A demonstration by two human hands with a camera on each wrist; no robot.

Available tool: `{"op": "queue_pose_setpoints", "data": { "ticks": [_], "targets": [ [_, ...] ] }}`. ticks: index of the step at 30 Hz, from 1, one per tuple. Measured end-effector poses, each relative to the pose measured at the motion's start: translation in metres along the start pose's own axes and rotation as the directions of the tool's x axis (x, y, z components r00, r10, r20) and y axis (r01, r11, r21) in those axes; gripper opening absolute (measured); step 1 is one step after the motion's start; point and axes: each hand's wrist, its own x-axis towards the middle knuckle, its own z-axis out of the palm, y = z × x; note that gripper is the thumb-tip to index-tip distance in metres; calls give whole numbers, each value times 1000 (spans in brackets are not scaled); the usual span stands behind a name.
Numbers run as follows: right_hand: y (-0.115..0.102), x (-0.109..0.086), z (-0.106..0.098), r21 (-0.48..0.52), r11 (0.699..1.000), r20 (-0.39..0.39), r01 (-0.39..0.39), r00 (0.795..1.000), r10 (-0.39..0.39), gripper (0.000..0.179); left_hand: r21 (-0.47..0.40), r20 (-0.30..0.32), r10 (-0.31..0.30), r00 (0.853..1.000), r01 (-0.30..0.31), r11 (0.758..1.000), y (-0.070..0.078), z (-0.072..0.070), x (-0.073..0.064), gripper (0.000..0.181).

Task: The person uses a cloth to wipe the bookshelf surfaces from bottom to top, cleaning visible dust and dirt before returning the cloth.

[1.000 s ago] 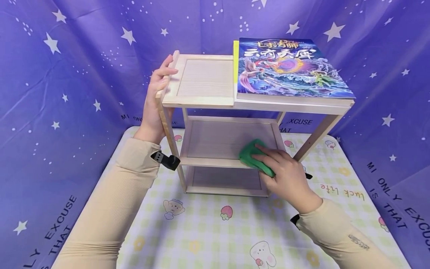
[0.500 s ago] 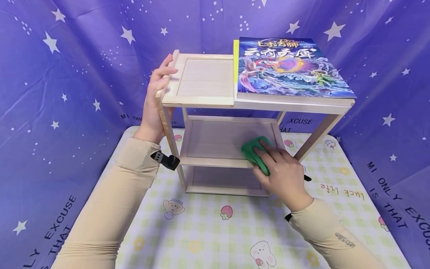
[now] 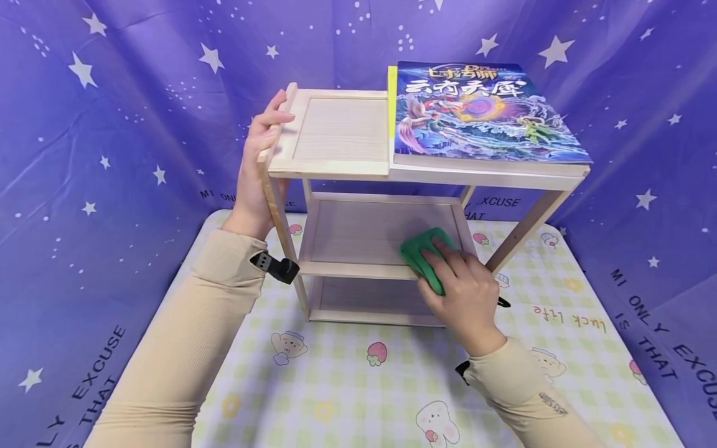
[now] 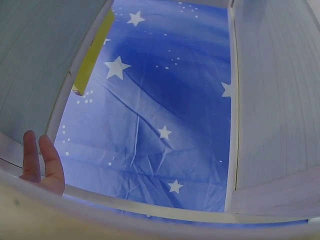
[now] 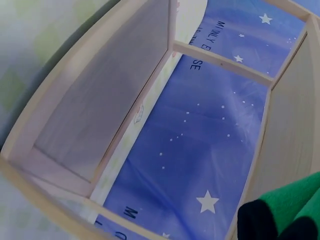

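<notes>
A pale wooden three-tier shelf rack [image 3: 342, 168] stands upright on the table. My left hand [image 3: 260, 162] grips its upper left side, fingers over the raised edge; two fingertips [image 4: 52, 162] show in the left wrist view. On the right part of the middle shelf [image 3: 358, 230] lies a folded green cloth [image 3: 417, 252]. My right hand [image 3: 465, 286] holds that cloth against the board near the front edge, fingers over its top and thumb at its near side. The right wrist view catches the cloth [image 5: 295, 200] at its lower right corner, under dark, shadowed fingers.
A thick book with a colourful cover [image 3: 476, 112] lies on the right half of the rack's top, a yellow strip [image 3: 392, 93] along its left side. The tablecloth [image 3: 330, 379] is checked and printed with cartoons. Purple star-printed curtain [image 3: 140, 93] surrounds the table.
My right hand has shifted a little left, its forearm swinging left too, and the cloth has moved slightly back on the middle shelf. My left hand keeps its place on the rack.
</notes>
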Motion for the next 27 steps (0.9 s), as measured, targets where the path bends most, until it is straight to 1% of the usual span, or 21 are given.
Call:
{"op": "queue_pose_setpoints", "data": {
  "ticks": [9, 15, 20, 27],
  "targets": [
    [-9, 2, 5, -8, 1000, -35, -15, 999, 15, 33, -5, -3, 19, 1000, -19, 1000, 1, -1, 0, 23],
    [-16, 4, 7, -22, 999, 1, -25, 1000, 25, 34, -8, -7, 18, 1000, -18, 1000, 1, -1, 0, 23],
    [-25, 6, 10, -23, 1000, 51, 2, 999, -1, 35, -6, -10, 13, 1000, -13, 1000, 0, 1, 0, 24],
    [-36, 9, 17, -14, 999, 49, 47, 998, -46, 34, -5, -15, 8, 1000, -8, 1000, -1, 1, 1, 23]
  ]
}}
